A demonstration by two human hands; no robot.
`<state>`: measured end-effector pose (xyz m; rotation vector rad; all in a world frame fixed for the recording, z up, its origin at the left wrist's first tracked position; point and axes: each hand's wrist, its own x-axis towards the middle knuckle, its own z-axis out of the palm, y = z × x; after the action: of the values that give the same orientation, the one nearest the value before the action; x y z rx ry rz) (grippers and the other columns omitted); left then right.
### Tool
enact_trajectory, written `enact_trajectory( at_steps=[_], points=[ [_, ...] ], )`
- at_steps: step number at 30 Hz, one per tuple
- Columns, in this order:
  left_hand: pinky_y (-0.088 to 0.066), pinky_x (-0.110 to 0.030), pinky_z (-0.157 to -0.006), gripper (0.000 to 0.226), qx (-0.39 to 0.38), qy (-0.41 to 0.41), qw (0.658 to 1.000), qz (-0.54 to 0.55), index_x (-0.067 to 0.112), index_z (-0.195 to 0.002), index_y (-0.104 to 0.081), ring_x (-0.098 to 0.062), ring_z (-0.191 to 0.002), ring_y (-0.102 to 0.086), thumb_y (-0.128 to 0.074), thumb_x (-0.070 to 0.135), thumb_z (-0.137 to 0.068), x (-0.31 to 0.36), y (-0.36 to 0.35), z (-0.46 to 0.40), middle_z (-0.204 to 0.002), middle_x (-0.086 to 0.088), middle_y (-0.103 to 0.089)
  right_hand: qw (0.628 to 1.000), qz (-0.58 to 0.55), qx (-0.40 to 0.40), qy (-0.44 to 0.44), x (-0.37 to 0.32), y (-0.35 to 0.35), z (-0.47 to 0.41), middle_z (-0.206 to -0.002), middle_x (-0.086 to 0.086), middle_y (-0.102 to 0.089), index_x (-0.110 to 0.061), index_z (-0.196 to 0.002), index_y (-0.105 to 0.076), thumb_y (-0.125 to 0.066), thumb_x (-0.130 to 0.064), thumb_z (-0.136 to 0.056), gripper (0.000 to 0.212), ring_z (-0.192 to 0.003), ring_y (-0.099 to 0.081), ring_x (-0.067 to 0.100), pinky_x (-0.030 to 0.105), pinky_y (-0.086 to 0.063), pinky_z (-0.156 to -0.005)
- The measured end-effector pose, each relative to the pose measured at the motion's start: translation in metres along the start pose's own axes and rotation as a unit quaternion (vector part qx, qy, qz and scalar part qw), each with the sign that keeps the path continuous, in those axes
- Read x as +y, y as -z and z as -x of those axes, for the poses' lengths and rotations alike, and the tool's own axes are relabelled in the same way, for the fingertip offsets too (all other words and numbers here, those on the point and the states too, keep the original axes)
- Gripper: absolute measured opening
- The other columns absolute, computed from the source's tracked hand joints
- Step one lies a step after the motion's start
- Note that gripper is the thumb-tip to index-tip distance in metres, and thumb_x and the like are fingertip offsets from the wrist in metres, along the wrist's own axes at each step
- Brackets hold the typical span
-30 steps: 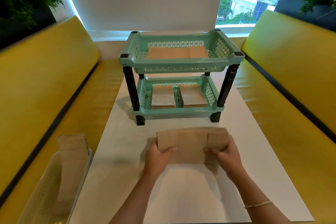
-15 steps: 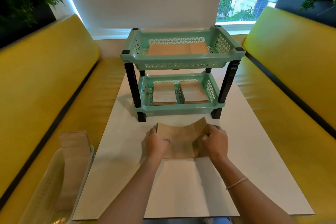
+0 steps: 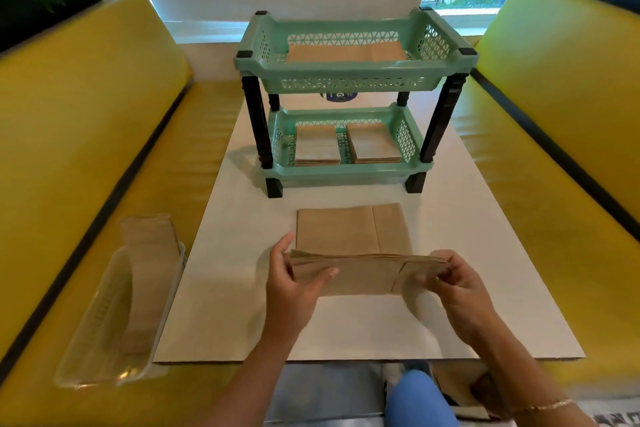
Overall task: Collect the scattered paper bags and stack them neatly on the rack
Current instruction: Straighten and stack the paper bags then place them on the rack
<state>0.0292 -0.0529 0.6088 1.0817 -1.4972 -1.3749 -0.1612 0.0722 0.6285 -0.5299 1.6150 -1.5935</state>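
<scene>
Paper bags (image 3: 360, 272) gripped by left hand (image 3: 294, 282), right hand (image 3: 457, 282)

Blue sticker (image 3: 337, 97) behind rack (image 3: 349, 80): lettering partly hidden, unreadable.

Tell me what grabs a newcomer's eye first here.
The mint green rack stands mid-table with brown bags on both tiers. In front of it, the left hand and right hand hold a stack of paper bags above another bag lying flat. Yellow benches flank the table.
</scene>
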Motion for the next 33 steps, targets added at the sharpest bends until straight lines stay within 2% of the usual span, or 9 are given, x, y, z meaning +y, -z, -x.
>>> enact_trajectory(
  at_steps=[4,8,11,13,18,20,24,28,33],
  points=[
    [-0.047,-0.028,-0.098,0.065,-0.014,0.018,1.0,-0.009,0.032,-0.109,-0.051,-0.018,-0.113,-0.058,-0.085,0.008,-0.06,-0.021,-0.012,0.006,-0.115,0.003,-0.061,0.998,0.016,0.054,-0.014,0.018,-0.014,0.004,-0.087,0.005,-0.069,-0.014,-0.09,-0.062,-0.071,0.012,-0.068,0.036,-0.086,-0.064,0.024,0.034,-0.052,-0.074],
    [-0.047,-0.032,-0.096,0.063,-0.009,-0.006,1.0,-0.013,0.037,-0.106,-0.052,-0.018,-0.112,-0.059,-0.088,0.02,-0.057,-0.013,-0.012,0.002,-0.115,0.0,-0.063,0.997,0.037,0.058,0.028,0.006,-0.018,0.004,-0.096,0.003,-0.068,-0.018,-0.096,-0.061,-0.075,0.006,-0.068,0.04,-0.092,-0.064,0.019,0.036,-0.05,-0.083],
    [-0.045,-0.022,-0.095,0.069,-0.024,0.016,0.999,-0.038,0.03,-0.113,-0.05,-0.015,-0.114,-0.055,-0.088,0.017,-0.056,-0.016,-0.006,0.0,-0.117,0.005,-0.059,0.998,0.039,0.046,0.028,0.004,-0.015,0.006,-0.099,-0.001,-0.064,-0.021,-0.104,-0.056,-0.074,0.01,-0.067,0.051,-0.091,-0.061,0.011,0.027,-0.051,-0.075],
    [-0.045,-0.015,-0.084,0.065,-0.054,0.068,0.991,-0.1,0.018,-0.118,-0.052,-0.016,-0.109,-0.059,-0.085,0.01,-0.063,-0.018,-0.003,0.001,-0.113,0.003,-0.063,0.996,0.075,0.048,0.019,0.007,-0.012,0.008,-0.099,-0.003,-0.061,-0.022,-0.106,-0.053,-0.075,0.006,-0.068,0.052,-0.09,-0.059,0.011,0.022,-0.048,-0.069],
    [-0.047,-0.021,-0.075,0.043,-0.102,0.053,0.97,-0.213,0.01,-0.111,-0.062,-0.015,-0.086,-0.063,-0.079,0.01,-0.072,0.024,0.011,-0.01,-0.099,-0.001,-0.068,0.982,0.179,0.008,0.062,-0.019,0.005,0.0,-0.091,0.009,-0.059,-0.027,-0.1,-0.057,-0.07,0.007,-0.074,0.046,-0.084,-0.058,0.024,0.034,-0.054,-0.073],
    [-0.053,-0.023,-0.073,0.029,-0.113,0.017,0.977,-0.179,0.019,-0.093,-0.063,-0.011,-0.079,-0.064,-0.079,0.009,-0.071,0.061,0.015,-0.012,-0.088,0.008,-0.067,0.967,0.237,-0.04,0.081,-0.033,0.009,-0.002,-0.084,0.012,-0.062,-0.026,-0.095,-0.063,-0.068,0.011,-0.074,0.044,-0.078,-0.061,0.025,0.034,-0.056,-0.075],
    [-0.055,-0.025,-0.065,0.028,-0.139,-0.07,0.987,0.052,0.016,-0.076,-0.059,-0.007,-0.067,-0.062,-0.078,0.003,-0.059,0.107,0.002,-0.011,-0.068,0.009,-0.066,0.962,0.246,-0.062,0.098,-0.035,-0.004,-0.001,-0.084,0.003,-0.07,-0.021,-0.085,-0.067,-0.066,0.011,-0.076,0.033,-0.08,-0.066,0.018,0.028,-0.056,-0.074],
    [-0.052,-0.023,-0.072,0.031,-0.118,-0.002,0.988,0.104,0.02,-0.085,-0.061,-0.008,-0.078,-0.066,-0.078,0.003,-0.064,0.072,-0.031,-0.005,-0.077,0.008,-0.071,0.987,0.148,0.0,0.064,-0.006,-0.027,0.002,-0.079,-0.003,-0.067,-0.022,-0.08,-0.061,-0.06,0.014,-0.08,0.037,-0.075,-0.063,0.015,0.02,-0.054,-0.065],
    [-0.051,-0.024,-0.083,0.059,-0.131,0.11,0.985,0.007,0.02,-0.119,-0.055,-0.016,-0.103,-0.063,-0.082,0.023,-0.067,0.003,-0.041,0.005,-0.107,0.002,-0.068,0.99,0.134,0.032,0.027,0.02,-0.043,0.004,-0.079,0.004,-0.065,-0.017,-0.08,-0.06,-0.058,0.013,-0.079,0.03,-0.079,-0.062,0.023,0.029,-0.051,-0.068]
  ],
)
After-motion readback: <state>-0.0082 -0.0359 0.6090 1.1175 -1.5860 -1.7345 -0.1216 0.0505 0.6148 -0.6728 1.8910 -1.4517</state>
